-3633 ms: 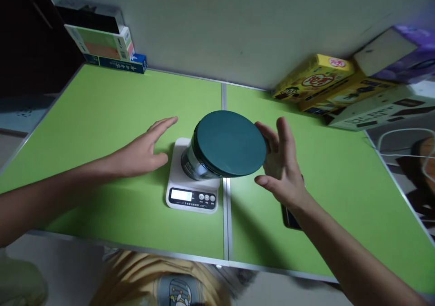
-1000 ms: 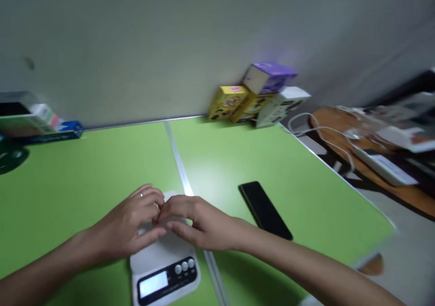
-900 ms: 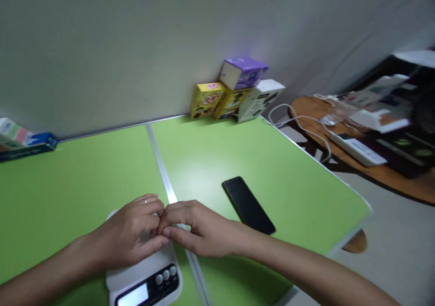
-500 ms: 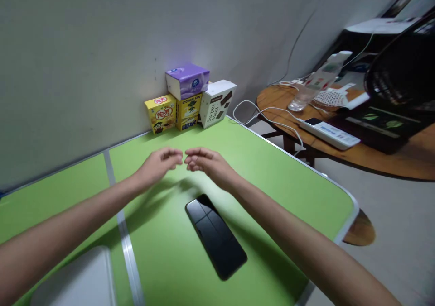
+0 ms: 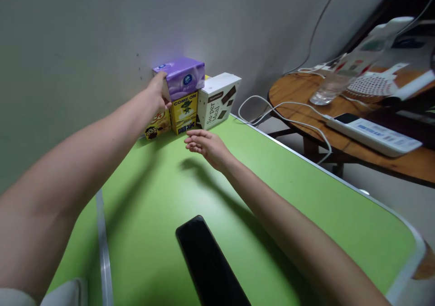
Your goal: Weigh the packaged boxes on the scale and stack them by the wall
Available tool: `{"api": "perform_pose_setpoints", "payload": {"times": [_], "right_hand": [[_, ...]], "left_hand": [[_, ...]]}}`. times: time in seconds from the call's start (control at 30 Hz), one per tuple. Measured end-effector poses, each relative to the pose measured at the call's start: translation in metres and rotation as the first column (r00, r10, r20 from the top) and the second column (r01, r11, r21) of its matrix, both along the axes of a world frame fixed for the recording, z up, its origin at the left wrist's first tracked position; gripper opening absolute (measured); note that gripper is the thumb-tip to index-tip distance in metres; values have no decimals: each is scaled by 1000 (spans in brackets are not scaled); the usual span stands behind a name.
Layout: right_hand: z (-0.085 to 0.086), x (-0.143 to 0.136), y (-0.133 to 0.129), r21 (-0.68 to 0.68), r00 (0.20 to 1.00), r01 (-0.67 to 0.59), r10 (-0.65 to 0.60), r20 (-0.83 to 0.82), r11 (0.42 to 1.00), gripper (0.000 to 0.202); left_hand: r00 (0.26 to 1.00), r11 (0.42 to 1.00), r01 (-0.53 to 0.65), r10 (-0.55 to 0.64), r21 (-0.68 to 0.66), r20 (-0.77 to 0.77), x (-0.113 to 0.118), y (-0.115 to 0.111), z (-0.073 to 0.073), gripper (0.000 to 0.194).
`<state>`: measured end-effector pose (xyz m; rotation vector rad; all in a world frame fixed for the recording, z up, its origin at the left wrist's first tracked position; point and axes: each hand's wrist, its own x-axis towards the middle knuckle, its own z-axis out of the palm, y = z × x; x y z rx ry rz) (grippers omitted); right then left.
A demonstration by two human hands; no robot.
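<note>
A purple tissue pack [image 5: 185, 77] rests on top of a yellow "COME ON" box [image 5: 184, 111] by the wall. My left hand [image 5: 158, 93] grips the pack's left end, with fingertips at its upper edge and the thumb lower down. Behind that hand, another yellow box [image 5: 158, 127] is partly covered. The white "Su-per Meal" box [image 5: 219, 100] leans at the right of the stack. My right hand [image 5: 207, 147] hovers over the green table [image 5: 152, 215], in front of the boxes, fingers extended and holding nothing.
A black phone [image 5: 210, 265] lies near me on the table. At bottom left is part of a pale object [image 5: 70, 292]. To the right, a wooden table [image 5: 288, 91] carries a clear bottle [image 5: 340, 77], a white power strip-like device [image 5: 374, 134] and white cables [image 5: 292, 104].
My left hand has gone forward and left from beside my right hand to the tissue pack and taken hold of its end. My right hand stays over the table. The view has shifted.
</note>
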<state>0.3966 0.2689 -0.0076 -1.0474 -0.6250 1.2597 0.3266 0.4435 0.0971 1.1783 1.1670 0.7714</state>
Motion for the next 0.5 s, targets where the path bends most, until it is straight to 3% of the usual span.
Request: {"api": "perform_pose_setpoints", "payload": {"times": [0.1, 0.23, 0.37, 0.5], "right_hand": [[-10, -1, -14, -12, 1000, -13, 13, 17, 1000, 13], [-3, -4, -30, -23, 997, 54, -53, 48, 998, 27], [24, -10, -38, -27, 987, 159, -158, 43, 987, 40], [53, -36, -53, -5, 995, 102, -102, 23, 995, 58]], "left_hand": [[999, 1000, 1, -2, 6, 32, -4, 5, -5, 45], [994, 999, 42, -38, -32, 99, -25, -20, -3, 49], [967, 992, 92, -68, -88, 245, -70, -75, 6, 42], [965, 982, 97, -53, -161, 258, -148, -149, 5, 31]]}}
